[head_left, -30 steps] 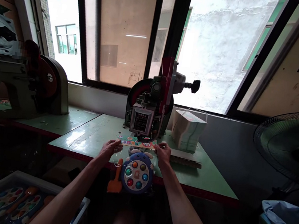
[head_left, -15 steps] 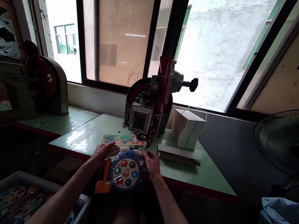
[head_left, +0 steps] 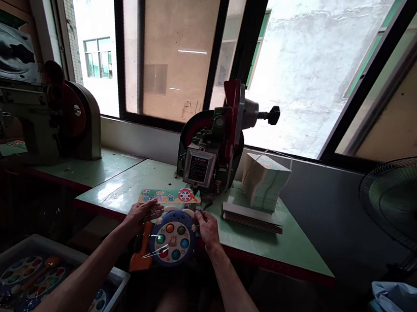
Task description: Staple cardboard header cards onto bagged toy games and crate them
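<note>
At the far left a big machine [head_left: 78, 118] stands on its own table; near left, a bin [head_left: 120, 287] full of wrapped toys [head_left: 22, 269] sits low, with its rim under the left arm; the green table [head_left: 111, 192] has a wide shiny bare part left of the bright card [head_left: 167, 195]; in the middle there is little room, because the card lies right at the foot of the red and dark machine [head_left: 199, 167]; a small gap comes next, then flat boards [head_left: 252, 218] with a tall stack [head_left: 266, 184] behind them; the table is bare again from there to its right end, and a fan [head_left: 410, 198] stands past it.

The left hand [head_left: 142, 215] reaches in low, fingers bent close together on the clear bag [head_left: 155, 255] just below the card; the orange hammer [head_left: 141, 259] and the blue toy [head_left: 173, 243] lie inside that bag, sticking out past the near red edge; the right hand [head_left: 208, 229] pinches the bag by the toy's right ear, thumb and finger nearly touching.
</note>
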The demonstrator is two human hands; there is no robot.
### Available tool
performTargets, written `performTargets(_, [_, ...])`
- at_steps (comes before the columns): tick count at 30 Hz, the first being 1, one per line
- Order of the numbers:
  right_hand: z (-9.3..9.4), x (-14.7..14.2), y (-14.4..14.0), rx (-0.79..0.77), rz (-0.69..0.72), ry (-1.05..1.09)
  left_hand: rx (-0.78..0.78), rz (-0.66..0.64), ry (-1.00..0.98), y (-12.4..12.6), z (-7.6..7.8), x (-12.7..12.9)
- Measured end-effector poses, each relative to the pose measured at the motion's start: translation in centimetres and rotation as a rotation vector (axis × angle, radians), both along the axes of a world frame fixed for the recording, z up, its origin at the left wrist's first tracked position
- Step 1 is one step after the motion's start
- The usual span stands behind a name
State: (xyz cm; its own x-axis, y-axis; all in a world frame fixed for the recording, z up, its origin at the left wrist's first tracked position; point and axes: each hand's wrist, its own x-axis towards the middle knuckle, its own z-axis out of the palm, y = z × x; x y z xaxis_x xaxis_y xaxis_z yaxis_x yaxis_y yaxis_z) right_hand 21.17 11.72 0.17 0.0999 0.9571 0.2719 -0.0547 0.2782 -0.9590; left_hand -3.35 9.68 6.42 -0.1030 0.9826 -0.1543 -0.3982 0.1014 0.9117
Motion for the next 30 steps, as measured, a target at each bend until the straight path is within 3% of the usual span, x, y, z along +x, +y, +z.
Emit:
performTargets(5, [1.5, 0.0, -0.7, -0.032, 0.160, 0.033, 0.028, -0.013, -0.046, -0.8, -0.6, 0.1])
performTargets(9, [0.9, 0.4, -3.2, -0.095, 0.202, -0.061, -0.022, 0.019, -0.098, -4.3, -4.0, 0.1])
performTargets(16, [-4.0, 0.0, -10.7, -0.219, 0.230, -0.215, -0.232, 0.012, -0.247, -17.6, -13.9, 1.1])
performTargets(19, [-6.3, -0.8, -13.1, -0.308, 0.219, -0.232, -0.262, 0.068, -0.344, -22.2, -17.0, 1.6])
performTargets(25, [-10.0, -3.0, -15.1, -0.403, 0.145, -0.273, -0.293, 0.150, -0.238, -26.0, -20.1, 0.9])
performTargets(28, [-11.0, -4.7, -15.5, -0.442, 0.234, -0.174, -0.299, 0.202, -0.189, -26.8, -21.1, -0.9])
performTargets(30, [-11.4, -5.8, -15.8, -0.503, 0.322, -0.066, -0.303, 0.284, -0.143, -27.4, -21.4, -3.3])
